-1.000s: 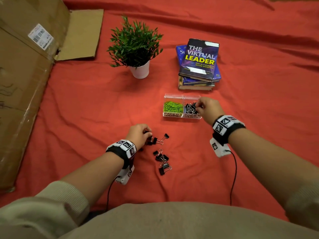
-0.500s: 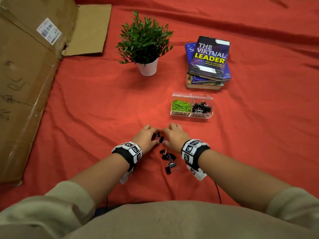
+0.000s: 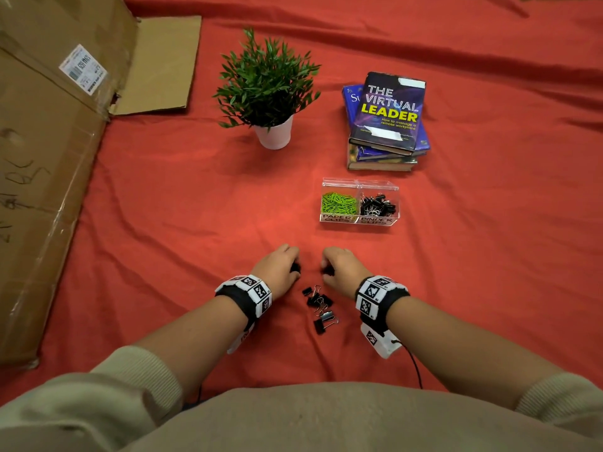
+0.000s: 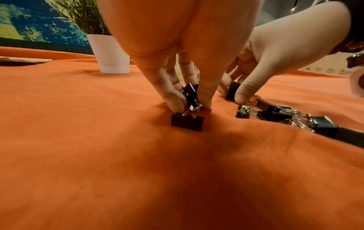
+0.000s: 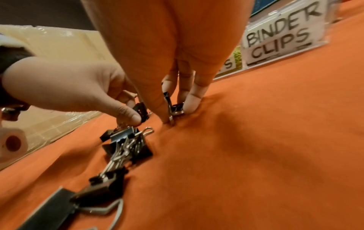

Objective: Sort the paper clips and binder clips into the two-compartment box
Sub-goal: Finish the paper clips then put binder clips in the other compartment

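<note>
A clear two-compartment box (image 3: 359,220) sits ahead and slightly to the right on the red cloth. Green paper clips (image 3: 337,202) fill its left half and black binder clips (image 3: 378,205) its right half. My left hand (image 3: 295,268) pinches a black binder clip (image 4: 190,95) just above the cloth, and another clip (image 4: 187,121) lies right under its fingertips. Close beside it, my right hand (image 3: 326,270) pinches a binder clip (image 5: 174,107) at the cloth. Several loose binder clips (image 3: 320,306) lie between my wrists.
A potted plant (image 3: 267,89) stands at the back centre and a stack of books (image 3: 386,120) behind the box. A large cardboard box (image 3: 49,158) runs along the left side. The "BINDER CLIPS" label (image 5: 279,38) faces my right hand.
My right hand has come back from the box's binder-clip compartment to the loose pile beside my left hand. Both hands now pinch clips and have drawn slightly apart.
</note>
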A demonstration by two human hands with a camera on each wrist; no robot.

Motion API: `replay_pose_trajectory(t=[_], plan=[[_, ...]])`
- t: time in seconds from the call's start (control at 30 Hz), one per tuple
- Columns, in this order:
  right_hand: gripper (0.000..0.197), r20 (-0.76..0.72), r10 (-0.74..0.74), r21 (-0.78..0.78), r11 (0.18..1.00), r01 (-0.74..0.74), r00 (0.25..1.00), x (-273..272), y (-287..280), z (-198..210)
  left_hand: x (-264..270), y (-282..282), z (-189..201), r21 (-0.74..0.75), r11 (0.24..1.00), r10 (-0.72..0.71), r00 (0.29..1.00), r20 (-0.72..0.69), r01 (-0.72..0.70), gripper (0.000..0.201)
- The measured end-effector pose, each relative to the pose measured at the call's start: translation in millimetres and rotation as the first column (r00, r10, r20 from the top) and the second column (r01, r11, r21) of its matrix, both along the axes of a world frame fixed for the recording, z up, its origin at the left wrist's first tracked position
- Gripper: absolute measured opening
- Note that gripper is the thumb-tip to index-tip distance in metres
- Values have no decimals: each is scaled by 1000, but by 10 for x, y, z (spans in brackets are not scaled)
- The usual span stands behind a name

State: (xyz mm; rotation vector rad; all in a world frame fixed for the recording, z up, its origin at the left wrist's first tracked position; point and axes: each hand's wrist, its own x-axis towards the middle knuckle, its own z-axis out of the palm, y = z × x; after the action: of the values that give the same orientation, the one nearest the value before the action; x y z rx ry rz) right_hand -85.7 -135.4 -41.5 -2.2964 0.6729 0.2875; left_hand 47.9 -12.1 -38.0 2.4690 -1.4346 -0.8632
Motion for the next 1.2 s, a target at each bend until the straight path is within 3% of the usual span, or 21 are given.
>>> replay_pose_trajectory(t=[0.17, 0.3, 0.4, 0.57, 0.67, 0.77, 0.87, 0.93, 1.0, 1.2], plan=[[21, 69, -254, 88, 965, 248, 965, -128, -229, 118, 9, -69, 22, 4, 998, -61, 998, 11, 61, 19], [21, 240, -470, 82, 882, 465, 849, -80, -653, 373, -4, -122, 52, 36, 991, -130, 991, 35, 129, 21], [19, 295, -504, 10, 851, 525, 812, 13, -1002, 512, 5, -166, 53, 34, 991, -127, 992, 1, 127, 21], [20, 126, -341, -180, 916, 359, 932, 95, -1208, 467, 22, -304, 139, -39, 999, 33, 992, -126, -38, 14], [19, 162, -181, -324, 919, 226, 970, 38, -930, 478, 53, -468, 259, -113, 983, 117, 971, -210, -143, 9], [20, 99, 52, -187, 982, -33, 994, -95, -394, 398, 94, -706, 394, -193, 961, 143, 954, -262, -197, 6], [44, -45, 385, -117, 915, -387, 922, -240, 126, 249, 102, -996, 539, -259, 946, 123, 955, -271, -195, 7], [59, -128, 490, -139, 852, -505, 862, -331, 313, 163, 65, -1204, 604, -293, 941, 91, 960, -266, -170, 7], [59, -149, 509, -153, 835, -529, 847, -417, 380, 96, 0, -1404, 631, -326, 935, 52, 963, -265, -141, 7], [28, -28, 371, -136, 918, -371, 928, -625, 212, 33, -208, -1819, 594, -304, 952, -22, 989, -148, -24, 13]])
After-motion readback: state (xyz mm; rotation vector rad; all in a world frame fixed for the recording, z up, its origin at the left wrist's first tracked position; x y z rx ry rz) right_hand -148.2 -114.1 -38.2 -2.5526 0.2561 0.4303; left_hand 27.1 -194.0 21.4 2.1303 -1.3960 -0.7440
